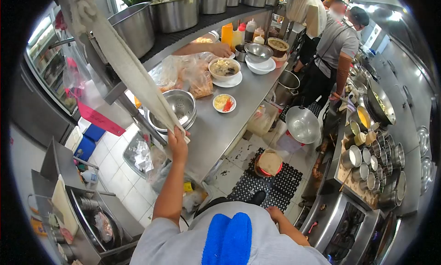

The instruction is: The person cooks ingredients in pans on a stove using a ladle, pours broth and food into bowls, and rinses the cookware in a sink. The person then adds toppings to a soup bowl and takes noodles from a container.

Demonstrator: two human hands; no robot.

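Observation:
My left hand is closed around the lower end of a long white cloth, which hangs from the top of a metal post. Just left of that hand, steel colanders or bowls are stacked at the counter's edge. On the steel counter nearby are a small bowl of yellow and red pieces and a bowl of soup on a plate. Low at my side is my right hand, near my body and away from the counter; its fingers are partly hidden.
Several pots line the shelf above. Another person's hand rests across the counter. At the far right stand co-workers by the stove line, with pans and ladles. A large bowl and a red bucket are in the aisle.

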